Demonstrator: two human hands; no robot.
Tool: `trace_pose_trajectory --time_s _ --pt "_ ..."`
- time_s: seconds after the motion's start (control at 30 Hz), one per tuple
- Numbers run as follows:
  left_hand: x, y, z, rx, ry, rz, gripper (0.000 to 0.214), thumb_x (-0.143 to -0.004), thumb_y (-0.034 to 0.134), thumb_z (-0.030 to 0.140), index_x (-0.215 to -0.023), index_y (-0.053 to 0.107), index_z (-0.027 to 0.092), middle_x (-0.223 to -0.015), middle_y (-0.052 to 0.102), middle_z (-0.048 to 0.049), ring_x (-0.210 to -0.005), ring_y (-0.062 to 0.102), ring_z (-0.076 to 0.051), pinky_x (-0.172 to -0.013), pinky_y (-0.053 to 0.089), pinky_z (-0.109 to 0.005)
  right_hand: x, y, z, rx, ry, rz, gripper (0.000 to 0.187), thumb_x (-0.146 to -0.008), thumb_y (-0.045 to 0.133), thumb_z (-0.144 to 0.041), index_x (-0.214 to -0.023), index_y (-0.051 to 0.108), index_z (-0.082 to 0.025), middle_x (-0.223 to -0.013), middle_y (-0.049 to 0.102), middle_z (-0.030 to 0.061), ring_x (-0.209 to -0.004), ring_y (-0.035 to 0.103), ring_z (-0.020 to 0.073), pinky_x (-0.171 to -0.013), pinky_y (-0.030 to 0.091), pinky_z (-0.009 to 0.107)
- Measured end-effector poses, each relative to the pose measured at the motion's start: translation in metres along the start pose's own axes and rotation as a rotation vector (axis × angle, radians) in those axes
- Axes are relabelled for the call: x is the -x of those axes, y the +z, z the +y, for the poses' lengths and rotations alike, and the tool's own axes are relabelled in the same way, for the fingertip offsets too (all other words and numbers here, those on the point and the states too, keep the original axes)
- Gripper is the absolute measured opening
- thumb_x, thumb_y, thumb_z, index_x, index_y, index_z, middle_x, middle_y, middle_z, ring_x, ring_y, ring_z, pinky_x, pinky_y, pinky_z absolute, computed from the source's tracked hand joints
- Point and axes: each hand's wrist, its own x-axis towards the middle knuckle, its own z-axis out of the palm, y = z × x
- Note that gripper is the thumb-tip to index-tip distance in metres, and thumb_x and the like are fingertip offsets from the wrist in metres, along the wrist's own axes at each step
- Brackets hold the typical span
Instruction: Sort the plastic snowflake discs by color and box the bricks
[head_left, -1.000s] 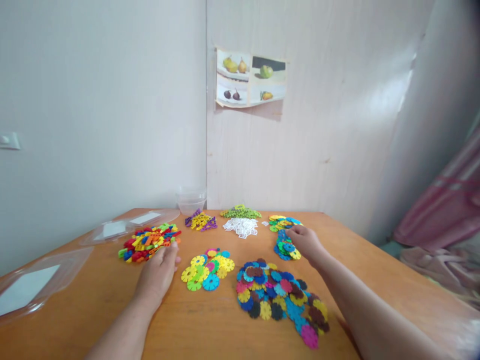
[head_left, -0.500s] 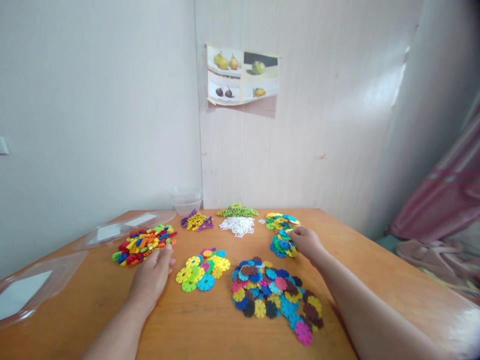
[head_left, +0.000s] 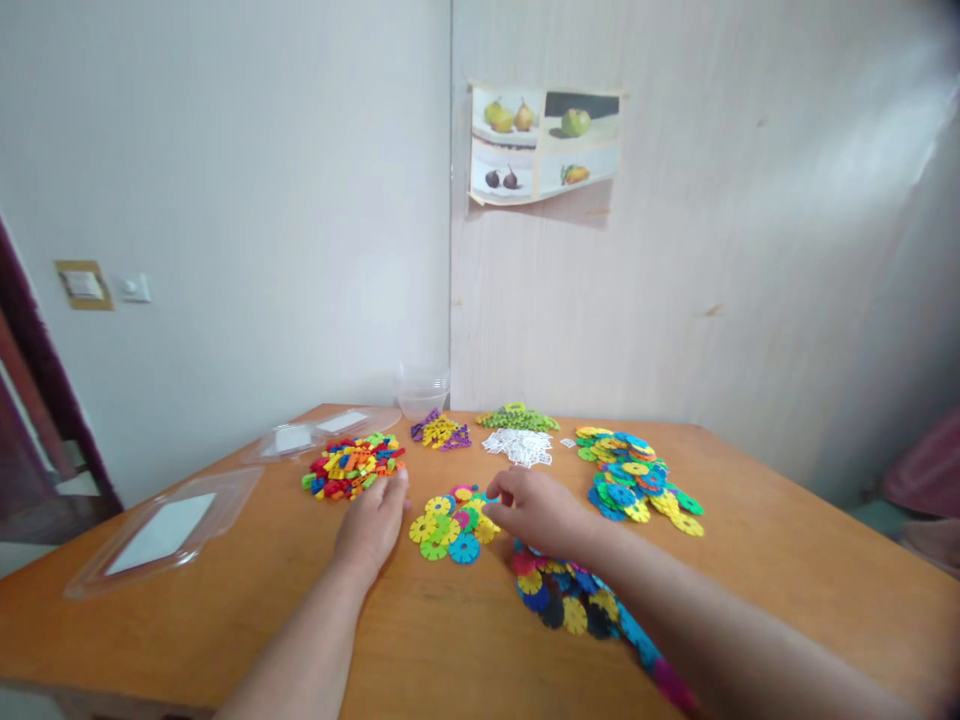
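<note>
My left hand (head_left: 373, 525) rests on its edge on the table, fingers stretched out and holding nothing. It lies between a pile of small red, yellow and blue building pieces (head_left: 352, 468) and a small pile of notched, flower-shaped discs (head_left: 454, 528) in yellow, green, blue and pink. At the right edge of that disc pile is my right hand (head_left: 544, 508), thumb and forefinger apart with no disc visible between them. Its forearm partly covers a larger pile of darker discs (head_left: 574, 612). Another pile of blue, green and yellow discs (head_left: 630, 475) lies farther right.
Along the back are white pieces (head_left: 517, 447), green pieces (head_left: 517, 417), purple and yellow pieces (head_left: 440, 431) and a clear plastic container (head_left: 422, 392). Clear lids with white labels, one nearer me (head_left: 225, 525), lie along the left of the wooden table (head_left: 442, 650).
My right hand has moved left from the far-right disc pile to the small disc pile. Several discs there now spread farther right. The view has turned left; my left hand stays beside the building pieces.
</note>
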Motion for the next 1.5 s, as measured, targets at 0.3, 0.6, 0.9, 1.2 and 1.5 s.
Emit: trace_pose_trajectory --time_s 0.3,0.6,0.9,1.2,1.5 --pt "0.005 -0.004 0.009 -0.014 0.033 -0.078 0.060 -0.089 0.034 0.068 -0.086 0.072 0.022 -0.077 0.074 -0.0055 -0.079 0.068 -0.026 -0.073 0.046 -0.034 -0.032 0.040 -0.068 0.240 -0.080 -0.213 0.049 -0.080 0.056 -0.054 -0.114 0.071 -0.022 -0.109 0.069 0.0131 -0.093 0.068 0.0296 -0.076 0.051 0.037" --pt "0.005 -0.004 0.011 0.004 0.035 -0.113 0.062 -0.088 0.036 0.070 -0.087 0.073 0.021 -0.079 0.075 -0.0068 -0.082 0.069 -0.028 -0.074 0.046 -0.035 -0.049 0.055 -0.073 0.255 -0.007 -0.238 0.044 -0.075 0.061 -0.050 -0.104 0.074 -0.020 -0.104 0.072 0.0140 -0.091 0.070 0.0311 -0.070 0.054 0.036" --pt "0.001 -0.006 0.006 0.076 -0.012 -0.059 0.067 -0.086 0.035 0.072 -0.098 0.072 0.017 -0.076 0.075 -0.0087 -0.083 0.070 -0.030 -0.077 0.048 -0.038 -0.031 0.023 -0.050 0.144 0.008 -0.069 0.045 -0.076 0.062 -0.054 -0.107 0.071 -0.022 -0.107 0.071 0.0086 -0.093 0.067 0.0247 -0.072 0.048 0.030" --pt "-0.003 -0.002 -0.002 0.069 -0.001 -0.063 0.067 -0.085 0.035 0.075 -0.093 0.071 0.019 -0.076 0.074 -0.0082 -0.080 0.070 -0.028 -0.076 0.050 -0.038 0.024 -0.043 0.081 0.117 0.350 0.180 0.032 -0.079 0.063 -0.045 -0.095 0.068 -0.018 -0.086 0.069 0.0037 -0.076 0.061 0.0168 -0.062 0.036 0.025" --pt "-0.005 -0.003 -0.006 0.036 -0.007 -0.048 0.067 -0.084 0.036 0.075 -0.092 0.070 0.018 -0.076 0.074 -0.0094 -0.080 0.070 -0.029 -0.075 0.050 -0.040 0.061 -0.051 0.162 0.099 0.593 0.234 0.025 -0.079 0.062 -0.045 -0.077 0.065 -0.020 -0.069 0.062 0.0006 -0.066 0.056 0.0166 -0.056 0.029 0.025"
